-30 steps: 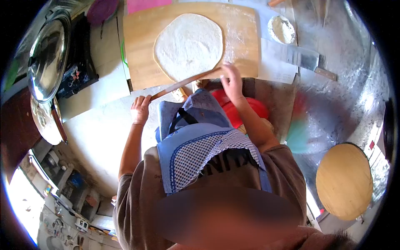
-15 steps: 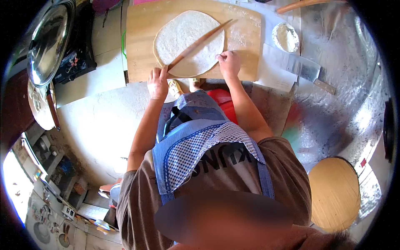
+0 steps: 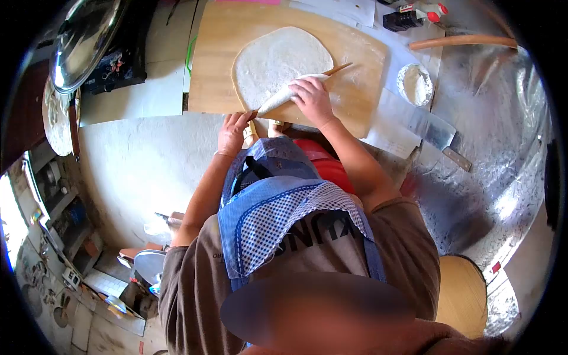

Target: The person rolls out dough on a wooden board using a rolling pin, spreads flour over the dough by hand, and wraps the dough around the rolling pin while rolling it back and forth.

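Observation:
A flat round sheet of dough (image 3: pixel 275 59) lies on the wooden board (image 3: pixel 364 53). Its near right edge is wrapped around a thin wooden rolling pin (image 3: pixel 338 68), whose far tip sticks out past the dough. My left hand (image 3: pixel 232 135) has its fingers closed on the pin's near end, at the board's front edge. My right hand (image 3: pixel 312 100) lies over the wrapped dough and pin, fingers curved around them.
Right of the board are a bowl of white flour (image 3: pixel 415 84), a cleaver (image 3: pixel 433 129), a long wooden stick (image 3: pixel 461 41) and a dark bottle (image 3: pixel 402 21). A metal lid (image 3: pixel 89 41) stands at the left. A red basin (image 3: pixel 325 165) sits below the board.
The near edge of the dough, flat before, is now wrapped around the pin. My right hand has moved from the dough's edge onto the wrapped part. The view has shifted.

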`<state>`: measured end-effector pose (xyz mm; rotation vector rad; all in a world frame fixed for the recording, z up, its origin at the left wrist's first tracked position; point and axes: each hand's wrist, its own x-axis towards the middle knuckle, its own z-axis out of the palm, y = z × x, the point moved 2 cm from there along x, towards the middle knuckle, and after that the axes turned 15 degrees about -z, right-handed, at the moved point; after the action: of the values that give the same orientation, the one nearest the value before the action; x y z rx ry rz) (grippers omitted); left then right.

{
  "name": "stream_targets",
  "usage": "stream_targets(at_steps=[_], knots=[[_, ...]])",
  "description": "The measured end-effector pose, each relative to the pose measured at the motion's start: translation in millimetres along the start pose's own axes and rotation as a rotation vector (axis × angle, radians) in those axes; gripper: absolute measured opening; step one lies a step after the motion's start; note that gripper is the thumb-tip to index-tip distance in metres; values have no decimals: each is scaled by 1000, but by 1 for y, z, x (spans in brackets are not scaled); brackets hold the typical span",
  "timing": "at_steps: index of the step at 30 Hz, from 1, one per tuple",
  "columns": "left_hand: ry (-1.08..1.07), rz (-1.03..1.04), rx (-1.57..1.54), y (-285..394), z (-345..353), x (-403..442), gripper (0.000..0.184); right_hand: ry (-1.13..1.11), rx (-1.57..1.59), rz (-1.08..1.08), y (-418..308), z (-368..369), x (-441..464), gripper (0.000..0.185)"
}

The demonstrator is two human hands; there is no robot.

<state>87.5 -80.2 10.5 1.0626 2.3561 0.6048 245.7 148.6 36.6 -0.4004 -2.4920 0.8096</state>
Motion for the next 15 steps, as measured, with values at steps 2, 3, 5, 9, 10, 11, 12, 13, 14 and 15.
stream_targets(at_steps=[2, 3, 5, 9, 10, 11, 12, 13, 14, 15], knots=[[-3, 52, -6, -4, -6, 5, 36, -188, -276, -289, 1, 0, -1, 42], [-4, 43, -6, -7, -11, 7, 36, -193, -269, -291, 4, 3, -5, 42], [-34, 67, 115, -11, -20, 11, 32, -237, -192, -334, 7, 11, -13, 43], [199, 50, 174, 25, -29, 4, 41, -222, -148, -208, -23, 18, -24, 44], [154, 113, 62, 37, -20, 2, 44, -204, -171, -175, -31, 19, -27, 45], [79, 190, 35, 40, 1, 4, 48, -186, -194, -142, -36, 19, -30, 45], [28, 203, 115, 56, 13, 2, 53, -202, -197, -127, -37, 20, -35, 45], [-23, 218, 195, 69, 24, 0, 58, -202, -196, -126, -38, 23, -39, 45], [-26, 218, 195, 73, 32, -5, 58, -188, -191, -143, -39, 25, -44, 46], [-25, 186, 194, 73, 43, -13, 63, -175, -187, -159, -41, 25, -49, 48]])
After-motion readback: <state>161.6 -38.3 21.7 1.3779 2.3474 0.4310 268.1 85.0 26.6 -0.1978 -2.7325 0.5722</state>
